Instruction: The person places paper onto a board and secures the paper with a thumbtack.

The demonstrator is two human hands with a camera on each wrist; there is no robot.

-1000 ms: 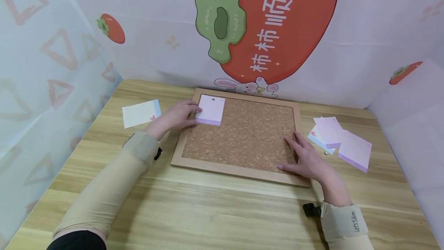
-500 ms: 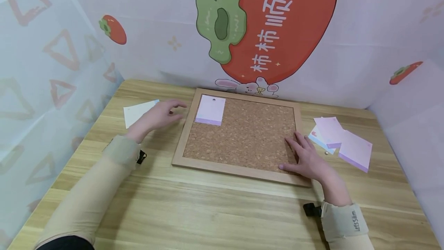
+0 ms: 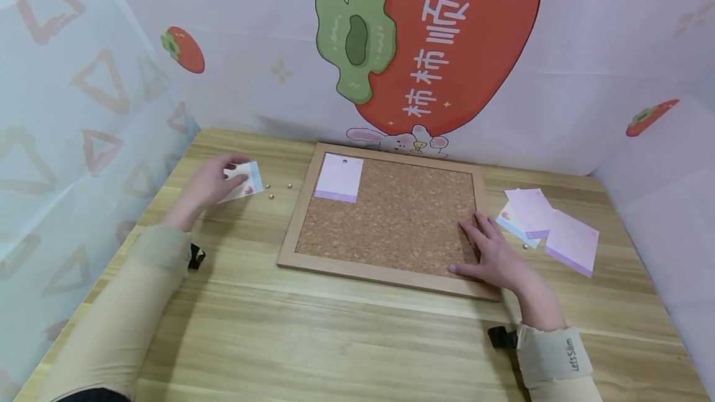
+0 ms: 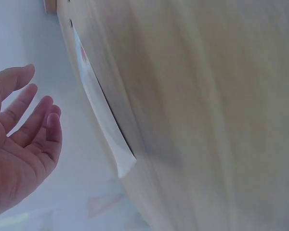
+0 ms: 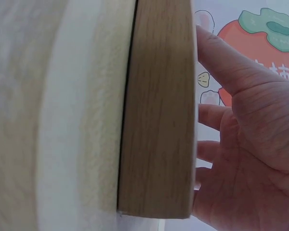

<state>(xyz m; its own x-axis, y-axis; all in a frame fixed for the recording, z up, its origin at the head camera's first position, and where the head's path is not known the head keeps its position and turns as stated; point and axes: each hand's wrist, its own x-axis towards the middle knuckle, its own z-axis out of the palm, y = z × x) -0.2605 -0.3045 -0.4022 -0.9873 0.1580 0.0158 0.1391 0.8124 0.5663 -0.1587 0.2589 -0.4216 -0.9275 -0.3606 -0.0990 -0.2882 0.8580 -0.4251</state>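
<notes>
My left hand is over a white card with a blue edge on the table's left, hiding part of it. In the left wrist view, the fingers are loosely bent and apart from the card, with nothing held. A wood-framed corkboard lies in the middle. At its upper left corner is a pale card with a purple edge, with a small round pin near its top. My right hand rests on the board's right side, fingers spread over the frame and cork.
Three small metallic pins lie between the left card and the board. Right of the board, overlapping purple-edged cards and a blue-edged card lie beside another small pin. A printed backdrop stands behind the table.
My left hand has left the purple-edged card on the board and moved left over the blue-edged card, uncovering the small pins. My right hand has stayed on the frame.
</notes>
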